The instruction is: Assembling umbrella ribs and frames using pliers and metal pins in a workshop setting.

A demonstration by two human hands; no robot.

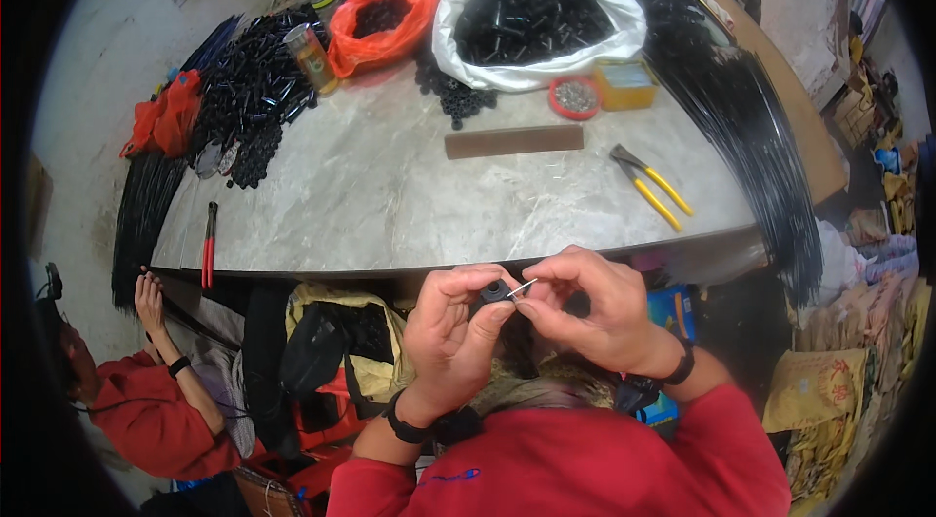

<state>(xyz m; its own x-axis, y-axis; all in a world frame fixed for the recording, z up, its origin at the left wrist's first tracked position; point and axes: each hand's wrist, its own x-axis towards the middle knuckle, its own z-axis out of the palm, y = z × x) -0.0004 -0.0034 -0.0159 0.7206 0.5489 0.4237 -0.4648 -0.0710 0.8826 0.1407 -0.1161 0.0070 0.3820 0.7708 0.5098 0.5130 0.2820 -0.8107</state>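
Close to my body, just off the table's near edge, my left hand (450,327) pinches a small black ring-shaped part (495,290) between thumb and fingers. My right hand (597,310) is closed on a thin silvery metal pin (525,287). The pin's near end meets the black part or lies right against it; which of the two I cannot tell. Both hands almost touch at the fingertips. On the table beyond them lie end-cutting pliers with yellow handles (658,190) and, to the left, pliers with red handles (209,249).
A white sack (444,25) of black tubes, a red bag (343,57), a red dish (573,112) of small metal bits, a yellow box (626,96) and a brown bar (514,141) stand on the table (341,195). Black rods (756,127) lie along its right edge. Co-workers sit left and far.
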